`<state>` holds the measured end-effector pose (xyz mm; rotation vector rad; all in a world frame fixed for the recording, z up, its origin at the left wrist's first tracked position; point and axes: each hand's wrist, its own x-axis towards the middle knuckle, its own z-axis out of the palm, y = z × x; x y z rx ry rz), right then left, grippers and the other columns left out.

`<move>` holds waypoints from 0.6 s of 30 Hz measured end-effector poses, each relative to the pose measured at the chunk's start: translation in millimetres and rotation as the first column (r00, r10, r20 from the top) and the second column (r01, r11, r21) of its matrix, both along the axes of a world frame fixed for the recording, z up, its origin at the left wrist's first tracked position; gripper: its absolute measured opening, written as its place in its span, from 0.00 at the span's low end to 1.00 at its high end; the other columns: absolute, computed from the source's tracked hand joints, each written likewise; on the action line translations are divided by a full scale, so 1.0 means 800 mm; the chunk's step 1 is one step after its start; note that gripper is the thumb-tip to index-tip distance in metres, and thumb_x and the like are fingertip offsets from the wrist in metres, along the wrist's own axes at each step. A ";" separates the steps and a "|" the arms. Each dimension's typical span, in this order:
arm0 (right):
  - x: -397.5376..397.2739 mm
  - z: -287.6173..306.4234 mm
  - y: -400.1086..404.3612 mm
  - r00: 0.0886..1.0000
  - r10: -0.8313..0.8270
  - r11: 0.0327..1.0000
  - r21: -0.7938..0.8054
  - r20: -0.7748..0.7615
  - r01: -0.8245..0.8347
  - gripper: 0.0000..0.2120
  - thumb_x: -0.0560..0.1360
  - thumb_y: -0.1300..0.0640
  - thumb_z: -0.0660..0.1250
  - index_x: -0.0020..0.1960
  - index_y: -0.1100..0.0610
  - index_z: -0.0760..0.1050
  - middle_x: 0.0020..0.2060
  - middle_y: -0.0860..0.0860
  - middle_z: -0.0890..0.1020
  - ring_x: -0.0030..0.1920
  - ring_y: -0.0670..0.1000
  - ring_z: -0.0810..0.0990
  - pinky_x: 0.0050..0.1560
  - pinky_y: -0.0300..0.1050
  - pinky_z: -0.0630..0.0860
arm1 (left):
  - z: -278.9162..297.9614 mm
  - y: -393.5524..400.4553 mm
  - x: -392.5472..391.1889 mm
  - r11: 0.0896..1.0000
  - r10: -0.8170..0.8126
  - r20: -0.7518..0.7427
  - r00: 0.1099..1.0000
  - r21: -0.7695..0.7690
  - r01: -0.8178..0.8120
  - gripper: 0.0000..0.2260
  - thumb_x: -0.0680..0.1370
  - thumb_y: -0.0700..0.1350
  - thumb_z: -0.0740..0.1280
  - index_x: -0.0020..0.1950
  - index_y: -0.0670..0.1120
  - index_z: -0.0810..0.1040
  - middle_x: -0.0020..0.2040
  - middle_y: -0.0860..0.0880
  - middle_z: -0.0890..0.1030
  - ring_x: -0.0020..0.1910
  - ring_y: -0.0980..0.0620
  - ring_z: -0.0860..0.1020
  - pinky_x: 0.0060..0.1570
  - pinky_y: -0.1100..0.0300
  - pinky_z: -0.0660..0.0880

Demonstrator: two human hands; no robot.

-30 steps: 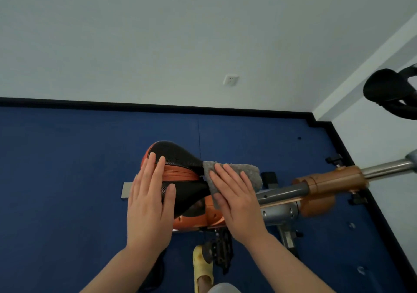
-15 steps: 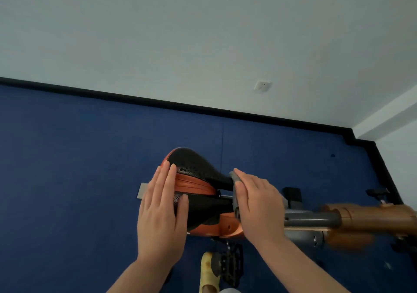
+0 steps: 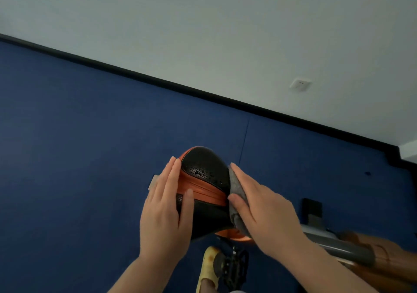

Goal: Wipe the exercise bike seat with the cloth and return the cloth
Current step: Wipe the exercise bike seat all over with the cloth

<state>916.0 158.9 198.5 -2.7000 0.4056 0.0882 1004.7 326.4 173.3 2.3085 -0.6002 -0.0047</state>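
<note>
Because a saddle on a post can swivel or rock under sideways pressure, the left hand (image 3: 165, 211) lies flat against the left flank of the seat (image 3: 204, 193), fingers extended and thumb resting on its top, clasping nothing; it appears to serve as a brace. On the opposite flank of the seat, the right hand (image 3: 262, 213) presses the grey cloth (image 3: 234, 189) against the saddle's edge, its grip a flat palm-and-thumb hold that keeps the cloth pinned between hand and seat rather than bunched in a fist. That spread hold probably puts more fabric on the curved side in one pass. The cloth shows only as a strip along the seat's right edge, mostly hidden under the fingers. Behind the seat's right side, the grey frame tube (image 3: 334, 243) runs away. The wiping looks under way, with the cloth's return not yet begun.
</note>
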 end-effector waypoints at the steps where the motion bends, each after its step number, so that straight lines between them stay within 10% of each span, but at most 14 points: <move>1: 0.006 0.000 0.000 1.000 0.010 1.000 0.018 -0.007 -0.010 0.34 0.72 0.31 0.33 0.77 0.37 0.42 0.69 0.38 0.72 0.60 0.43 0.76 0.50 0.42 0.73 | 0.000 0.000 0.000 1.000 0.008 -0.008 1.000 -0.005 -0.008 0.23 0.78 0.53 0.53 0.74 0.56 0.57 0.73 0.59 0.62 0.70 0.67 0.57 0.63 0.63 0.62; 6: 0.036 -0.003 -0.007 0.993 0.121 0.974 0.191 -0.003 -0.119 0.30 0.75 0.34 0.39 0.75 0.33 0.35 0.77 0.34 0.48 0.73 0.41 0.64 0.61 0.43 0.71 | 0.001 0.000 -0.001 1.000 0.005 0.001 1.000 0.001 -0.005 0.24 0.78 0.54 0.53 0.74 0.56 0.56 0.72 0.60 0.61 0.69 0.66 0.58 0.58 0.71 0.58; 11: 0.033 -0.006 -0.004 0.963 0.268 0.962 0.066 -0.010 -0.267 0.27 0.80 0.39 0.40 0.75 0.37 0.31 0.77 0.36 0.35 0.76 0.39 0.35 0.76 0.45 0.41 | 0.003 0.002 -0.003 1.000 0.006 0.009 1.000 -0.007 -0.006 0.24 0.78 0.53 0.54 0.74 0.57 0.55 0.72 0.59 0.62 0.69 0.64 0.60 0.59 0.70 0.60; 18: 0.025 -0.009 -0.010 0.989 0.136 0.979 0.160 -0.051 -0.127 0.26 0.78 0.34 0.38 0.71 0.29 0.29 0.72 0.24 0.38 0.71 0.25 0.39 0.70 0.32 0.45 | 0.000 0.005 -0.008 0.988 0.069 -0.105 0.992 -0.133 -0.083 0.22 0.78 0.55 0.54 0.72 0.61 0.59 0.70 0.66 0.64 0.68 0.67 0.62 0.58 0.79 0.57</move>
